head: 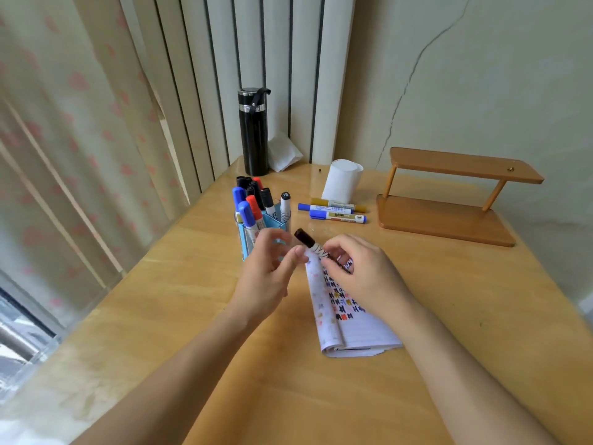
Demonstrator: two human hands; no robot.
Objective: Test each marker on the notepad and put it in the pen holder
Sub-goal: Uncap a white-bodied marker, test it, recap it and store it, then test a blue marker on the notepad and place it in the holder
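While your right hand (359, 268) pinches the marker (316, 248) by its striped barrel, its dark capped end points up and far-left, toward the holder (266, 226), so the long axis already leans along the line the next move would likely take. Your left hand (269, 271) sits just left of that marker, fingers (300, 252) loosely curled with one tip touching or almost touching the barrel below the cap; it grips nothing that you can see. Both hands hover over the far end of the notepad (349, 319), which lies on the tabletop (449, 316) with rows of coloured test marks down its page. Whether the cap is fully seated cannot be told. From here the holder stands just beyond your left hand and is crowded with blue, red and black markers, so the right hand would have to carry across it, or pass the marker over. Three more markers (333, 211) lie side by side to the far right of the holder, well apart from both hands. Their labels carry print and a barcode, but none of it is legible, nor are the marks on the page.
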